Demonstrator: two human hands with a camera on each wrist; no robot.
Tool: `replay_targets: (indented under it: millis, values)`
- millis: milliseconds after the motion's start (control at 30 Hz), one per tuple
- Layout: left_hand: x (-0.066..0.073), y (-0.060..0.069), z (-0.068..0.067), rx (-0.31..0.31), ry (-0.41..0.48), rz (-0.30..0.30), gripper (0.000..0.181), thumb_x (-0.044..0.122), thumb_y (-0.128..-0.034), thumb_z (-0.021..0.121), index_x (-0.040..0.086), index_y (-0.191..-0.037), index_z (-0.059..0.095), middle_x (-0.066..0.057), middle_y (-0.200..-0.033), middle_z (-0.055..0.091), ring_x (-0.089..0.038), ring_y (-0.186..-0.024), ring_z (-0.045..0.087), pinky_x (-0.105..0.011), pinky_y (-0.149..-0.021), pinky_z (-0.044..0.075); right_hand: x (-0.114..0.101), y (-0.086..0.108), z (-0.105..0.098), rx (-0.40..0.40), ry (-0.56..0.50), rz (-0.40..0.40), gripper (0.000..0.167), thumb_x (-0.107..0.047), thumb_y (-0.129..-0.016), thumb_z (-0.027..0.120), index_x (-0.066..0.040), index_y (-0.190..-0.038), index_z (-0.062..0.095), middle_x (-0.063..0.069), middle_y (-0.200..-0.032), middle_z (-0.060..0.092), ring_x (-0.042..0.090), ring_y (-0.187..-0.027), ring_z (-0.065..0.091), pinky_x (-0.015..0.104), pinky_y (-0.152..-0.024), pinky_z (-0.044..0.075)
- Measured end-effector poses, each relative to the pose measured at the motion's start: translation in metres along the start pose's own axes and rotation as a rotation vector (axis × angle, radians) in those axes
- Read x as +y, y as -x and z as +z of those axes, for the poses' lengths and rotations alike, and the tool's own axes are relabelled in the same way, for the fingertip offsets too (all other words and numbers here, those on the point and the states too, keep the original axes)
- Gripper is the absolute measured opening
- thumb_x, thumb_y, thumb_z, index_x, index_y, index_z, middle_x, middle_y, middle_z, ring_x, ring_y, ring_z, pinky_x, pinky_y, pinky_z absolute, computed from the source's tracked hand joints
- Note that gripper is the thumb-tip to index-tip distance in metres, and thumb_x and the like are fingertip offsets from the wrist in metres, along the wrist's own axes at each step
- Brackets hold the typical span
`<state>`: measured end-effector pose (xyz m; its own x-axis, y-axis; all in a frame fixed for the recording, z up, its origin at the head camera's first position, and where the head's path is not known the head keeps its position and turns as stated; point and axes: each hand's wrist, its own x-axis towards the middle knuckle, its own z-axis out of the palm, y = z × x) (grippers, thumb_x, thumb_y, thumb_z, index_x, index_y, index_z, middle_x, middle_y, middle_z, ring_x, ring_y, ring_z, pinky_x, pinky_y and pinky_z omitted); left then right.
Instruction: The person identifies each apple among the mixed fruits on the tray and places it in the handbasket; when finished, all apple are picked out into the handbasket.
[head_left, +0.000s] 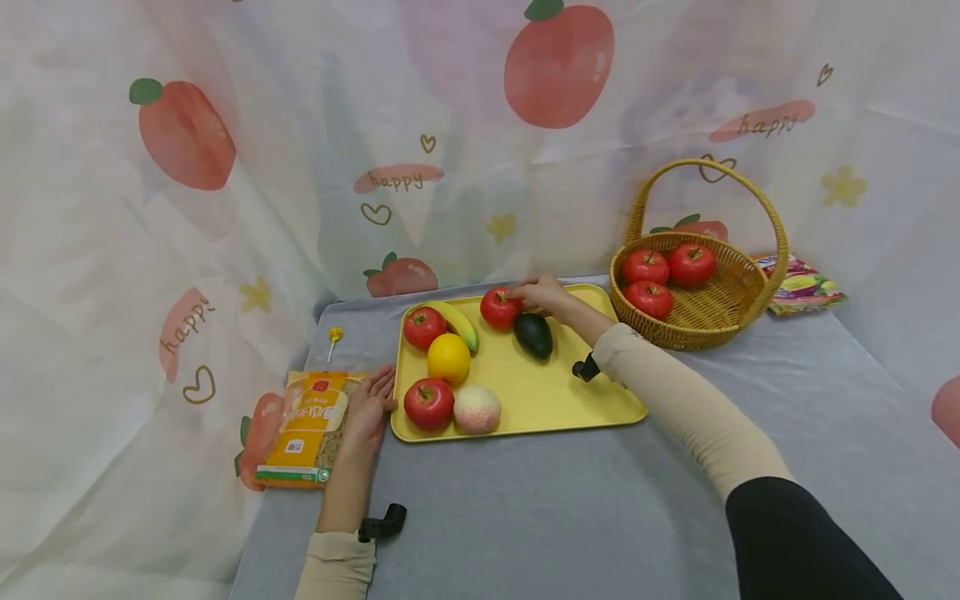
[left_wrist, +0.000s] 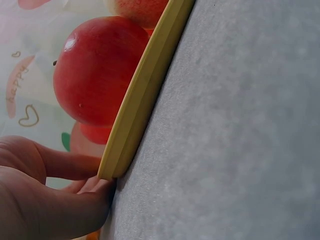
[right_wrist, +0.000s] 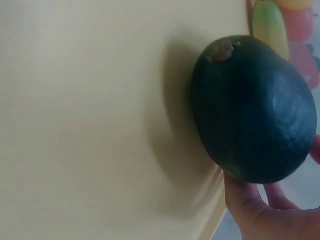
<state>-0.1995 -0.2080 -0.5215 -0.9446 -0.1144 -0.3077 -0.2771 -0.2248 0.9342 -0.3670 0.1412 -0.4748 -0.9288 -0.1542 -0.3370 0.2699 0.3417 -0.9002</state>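
On the grey worktop (head_left: 525,508), nearest, the left hand (head_left: 365,417) pinches the left edge of the yellow tray (head_left: 585,396), thumb and fingers clamped about the rim. Farther off, the right hand (head_left: 546,296) has its fingers closed on the held red apple (head_left: 495,311), toward the tray's far side and just beside the avocado (head_left: 533,337). Whether this apple clears the tray I cannot tell; the avocado largely hides it from the right wrist.

Sound practice would be to brace the rim without tilting it, grip the fruit about its middle, and raise it straight before any sideways travel, lest the avocado roll.

Count, near to far: one printed bag (head_left: 303,429), left of the tray; one peach (head_left: 477,410) and one front apple (head_left: 428,404), at the tray's near side; one orange (head_left: 448,359) behind them; one lollipop (head_left: 335,333), outside the tray; one avocado; one rear apple (head_left: 424,327); one banana (head_left: 461,321). With the held fruit, the tray bears three apples. At right stands one wicker basket (head_left: 697,340) with three basket apples (head_left: 646,267), making six; behind it, one shiny packet (head_left: 808,287). Farthest hangs one backdrop (head_left: 480,108).
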Motion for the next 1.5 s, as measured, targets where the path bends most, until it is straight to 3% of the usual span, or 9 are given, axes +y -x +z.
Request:
replay_targets:
  millis: [133,333,600,900,1300,1500]
  values:
    - [0.000,0.000,0.000,-0.010,-0.008,0.013,0.082,-0.030,-0.0815,0.040,-0.002,-0.159,0.036,-0.020,-0.164,0.037,-0.030,-0.153,0.035,-0.041,-0.126,0.027,0.000,0.000,0.003,0.006,-0.013,-0.001,0.053,-0.034,-0.089,0.080,-0.008,-0.134,0.068,0.010,-0.135,0.061,0.027,-0.108,0.065,0.037,-0.088,0.055]
    - [-0.003,-0.002,-0.001,-0.032,-0.016,0.048,0.082,-0.031,-0.0813,0.038,-0.004,-0.158,0.034,-0.022,-0.164,0.035,-0.031,-0.154,0.032,-0.041,-0.126,0.026,0.000,0.003,0.005,0.023,-0.029,-0.028,0.055,-0.032,-0.089,0.081,-0.006,-0.135,0.067,0.012,-0.139,0.057,0.027,-0.107,0.060,0.036,-0.092,0.055]
    - [-0.005,-0.003,0.000,-0.026,-0.036,0.048,0.082,-0.031,-0.0810,0.039,-0.003,-0.158,0.035,-0.022,-0.163,0.037,-0.032,-0.153,0.034,-0.043,-0.125,0.028,0.004,0.006,0.006,0.081,-0.046,-0.047,0.049,-0.031,-0.090,0.080,-0.006,-0.130,0.068,0.012,-0.133,0.060,0.026,-0.103,0.063,0.036,-0.091,0.057]
    - [-0.004,-0.004,0.000,-0.010,-0.058,0.032,0.082,-0.030,-0.0809,0.042,-0.001,-0.157,0.038,-0.020,-0.163,0.039,-0.031,-0.152,0.036,-0.043,-0.125,0.029,0.002,0.009,0.003,0.137,-0.196,-0.075,0.048,-0.028,-0.090,0.080,-0.004,-0.130,0.067,0.014,-0.130,0.061,0.025,-0.102,0.065,0.047,-0.098,0.059]
    - [-0.004,-0.004,-0.001,-0.002,-0.060,0.034,0.083,-0.030,-0.0805,0.042,-0.002,-0.158,0.037,-0.020,-0.163,0.039,-0.031,-0.152,0.036,-0.043,-0.125,0.029,-0.010,0.024,-0.001,0.121,-0.354,-0.113,0.053,-0.022,-0.090,0.081,0.000,-0.135,0.062,0.017,-0.133,0.061,0.029,-0.106,0.070,0.054,-0.092,0.059]
    - [-0.004,-0.004,-0.001,-0.001,-0.068,0.028,0.083,-0.030,-0.0808,0.043,-0.001,-0.158,0.037,-0.020,-0.163,0.039,-0.031,-0.153,0.036,-0.043,-0.125,0.029,-0.016,0.038,-0.006,0.114,-0.380,-0.135,0.056,-0.020,-0.091,0.081,0.000,-0.139,0.060,0.019,-0.136,0.060,0.031,-0.110,0.069,0.054,-0.091,0.060]
